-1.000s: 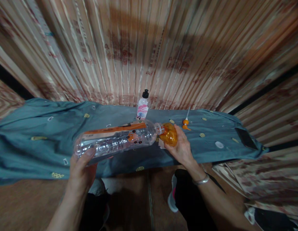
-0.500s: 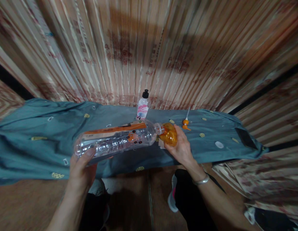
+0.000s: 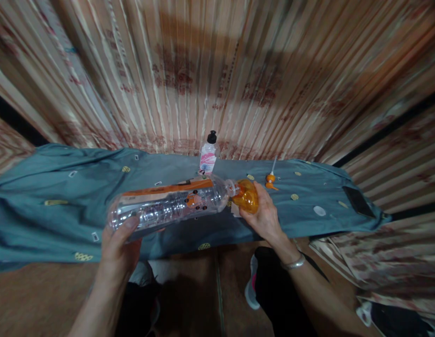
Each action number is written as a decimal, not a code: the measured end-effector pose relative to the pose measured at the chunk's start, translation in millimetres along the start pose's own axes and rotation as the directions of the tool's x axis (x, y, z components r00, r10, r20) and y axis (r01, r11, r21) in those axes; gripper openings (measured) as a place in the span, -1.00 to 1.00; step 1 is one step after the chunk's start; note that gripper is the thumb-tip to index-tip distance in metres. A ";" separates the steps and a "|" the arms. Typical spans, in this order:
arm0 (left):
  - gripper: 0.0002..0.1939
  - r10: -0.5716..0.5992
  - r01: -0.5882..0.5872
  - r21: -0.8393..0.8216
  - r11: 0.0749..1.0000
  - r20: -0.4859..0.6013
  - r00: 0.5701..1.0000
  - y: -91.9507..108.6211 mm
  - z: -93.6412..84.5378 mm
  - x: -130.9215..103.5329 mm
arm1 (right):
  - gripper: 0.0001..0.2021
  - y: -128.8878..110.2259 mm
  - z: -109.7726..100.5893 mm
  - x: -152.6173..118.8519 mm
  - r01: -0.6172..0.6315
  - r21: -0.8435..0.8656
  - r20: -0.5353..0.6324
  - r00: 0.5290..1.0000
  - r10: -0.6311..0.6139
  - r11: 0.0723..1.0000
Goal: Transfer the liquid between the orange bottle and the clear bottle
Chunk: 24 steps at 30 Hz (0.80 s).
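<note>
A large clear plastic bottle (image 3: 171, 203) with an orange printed label lies tilted nearly level above the cloth. My left hand (image 3: 121, 243) is closed round its base end, thumb on top. At its neck, the mouth of a small amber bottle (image 3: 247, 195) meets or nearly meets the clear bottle's opening; I cannot tell whether liquid passes between them. My right hand (image 3: 264, 213) is closed round the amber bottle from the right. An orange pump top (image 3: 270, 179) with a pale tube lies on the cloth just beyond my right hand.
A bottle with a black cap and pink label (image 3: 208, 159) stands behind the clear bottle. A teal cloth (image 3: 73, 220) covers the long surface. A dark flat object (image 3: 358, 201) lies at its right end. Pleated curtain (image 3: 217, 70) hangs close behind.
</note>
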State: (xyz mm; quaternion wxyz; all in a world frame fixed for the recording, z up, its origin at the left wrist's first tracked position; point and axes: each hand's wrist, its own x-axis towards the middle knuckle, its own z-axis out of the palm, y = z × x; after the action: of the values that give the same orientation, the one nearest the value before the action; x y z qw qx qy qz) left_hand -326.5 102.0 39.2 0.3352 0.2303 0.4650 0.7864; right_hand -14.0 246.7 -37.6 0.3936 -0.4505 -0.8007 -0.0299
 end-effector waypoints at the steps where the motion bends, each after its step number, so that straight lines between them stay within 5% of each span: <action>1: -0.25 -0.002 0.002 -0.002 1.000 -0.002 1.000 0.0 0.1 0.1 | -0.16 -0.2 0.0 0.1 -0.004 0.002 0.004 1.000 0.004 1.000; 10: -0.32 -0.013 0.013 -0.004 1.000 -0.014 1.000 -1.7 -0.7 0.6 | -0.17 -1.0 -1.5 0.8 -0.010 -0.011 0.012 1.000 0.010 1.000; 17: -0.13 -0.035 0.034 -0.014 0.999 -0.034 0.999 -0.8 -0.7 2.1 | -0.17 0.6 -0.4 -0.1 -0.002 -0.008 0.012 1.000 0.002 1.000; 24: -0.16 -0.019 0.019 -0.008 1.000 0.008 1.000 -2.8 -4.9 3.4 | -0.16 -0.9 -0.8 0.5 -0.010 -0.007 0.013 1.000 0.010 1.000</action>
State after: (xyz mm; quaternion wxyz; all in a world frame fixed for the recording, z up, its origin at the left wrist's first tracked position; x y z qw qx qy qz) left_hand -331.2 102.6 34.7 0.3453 0.2276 0.4629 0.7840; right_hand -14.4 246.1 -36.5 0.3869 -0.4558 -0.8011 -0.0276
